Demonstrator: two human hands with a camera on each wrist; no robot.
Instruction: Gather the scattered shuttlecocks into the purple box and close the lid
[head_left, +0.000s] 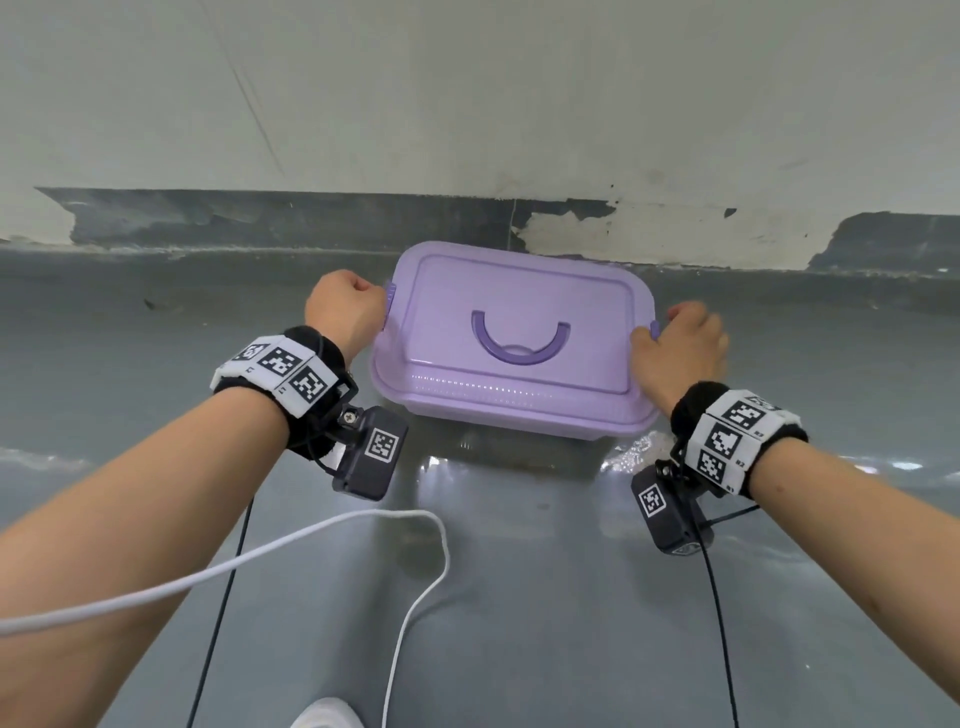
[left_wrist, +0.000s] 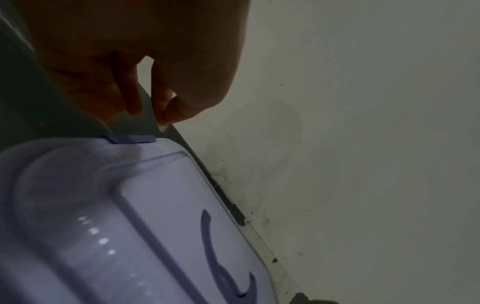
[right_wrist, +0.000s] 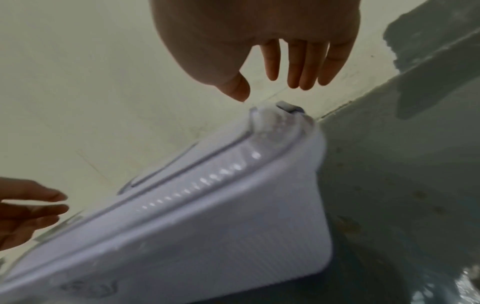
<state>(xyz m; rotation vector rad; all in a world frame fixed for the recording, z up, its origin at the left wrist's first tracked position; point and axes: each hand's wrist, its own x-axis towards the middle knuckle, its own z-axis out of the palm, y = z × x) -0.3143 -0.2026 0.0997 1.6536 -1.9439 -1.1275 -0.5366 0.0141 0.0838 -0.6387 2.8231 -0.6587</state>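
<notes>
The purple box (head_left: 514, 306) stands on the grey floor against the wall, its lid down and the darker handle (head_left: 519, 348) lying flat. No shuttlecock shows anywhere. My left hand (head_left: 343, 306) is at the box's left end beside the left clip (head_left: 390, 306). In the left wrist view its fingers (left_wrist: 161, 115) hang just above that clip (left_wrist: 132, 139) without gripping it. My right hand (head_left: 680, 343) is at the right end by the right clip (head_left: 655, 328). Its fingers (right_wrist: 306, 67) are straight and hover over the clip (right_wrist: 288, 107), holding nothing.
A white wall with peeling paint (head_left: 467, 104) rises right behind the box. A white cable (head_left: 311, 530) loops over the floor in front, with thin black wires beside it. A white shoe tip (head_left: 327, 714) shows at the bottom edge.
</notes>
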